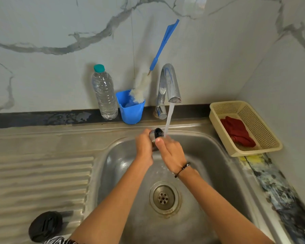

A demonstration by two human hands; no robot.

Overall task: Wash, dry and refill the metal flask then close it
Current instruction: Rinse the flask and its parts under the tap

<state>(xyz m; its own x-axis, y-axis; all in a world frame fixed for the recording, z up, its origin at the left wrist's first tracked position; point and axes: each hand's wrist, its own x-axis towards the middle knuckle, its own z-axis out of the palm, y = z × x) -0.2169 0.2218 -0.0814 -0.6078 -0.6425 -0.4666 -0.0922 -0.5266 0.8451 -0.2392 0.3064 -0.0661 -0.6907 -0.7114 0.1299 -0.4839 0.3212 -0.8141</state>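
At frame centre my left hand point(144, 145) grips the flask point(156, 133) under the tap; my right hand point(172, 152) wraps its side. Wet steel, probably slippery, so I hold the body.

The metal flask point(154, 134) is held over the sink basin, tipped with its dark open mouth toward the tap, just beside the running stream; hands hide most of its body. Its black lid point(45, 225) lies apart on the ribbed draining surface at the lower left.
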